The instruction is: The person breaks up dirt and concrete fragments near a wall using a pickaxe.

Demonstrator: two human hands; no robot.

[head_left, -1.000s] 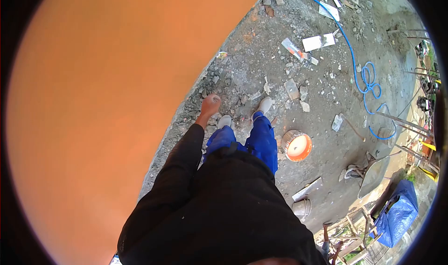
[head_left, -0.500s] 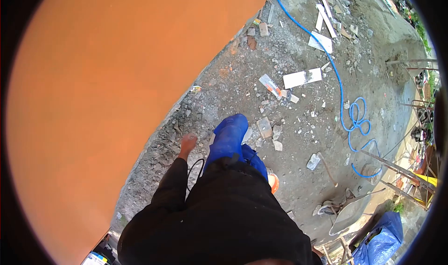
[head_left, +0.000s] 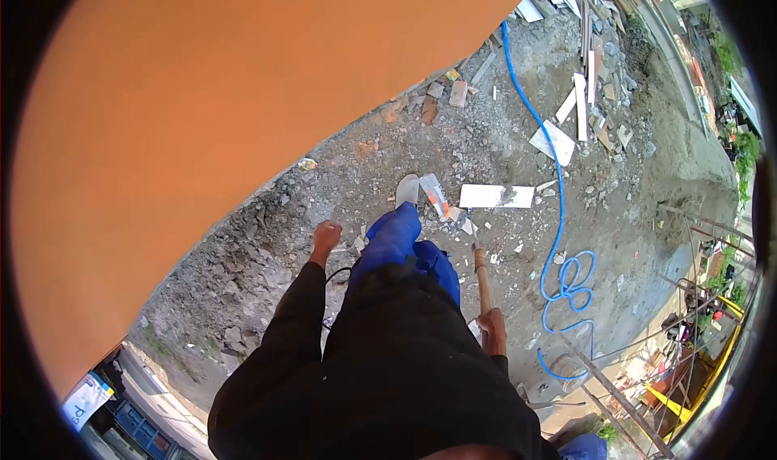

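Rubble-strewn ground (head_left: 490,154); right hand (head_left: 492,325) holds wooden handle (head_left: 483,282).

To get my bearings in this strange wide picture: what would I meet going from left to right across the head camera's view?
White-and-blue sign, left hand, pale shoe, right hand around a wooden handle, loops of blue hose, yellow bars.

A building site around you, rubble-strewn ground (head_left: 486,136) at your feet, orange wall (head_left: 243,95) beside you, loose blue hose (head_left: 562,193), wooden poles (head_left: 603,379).
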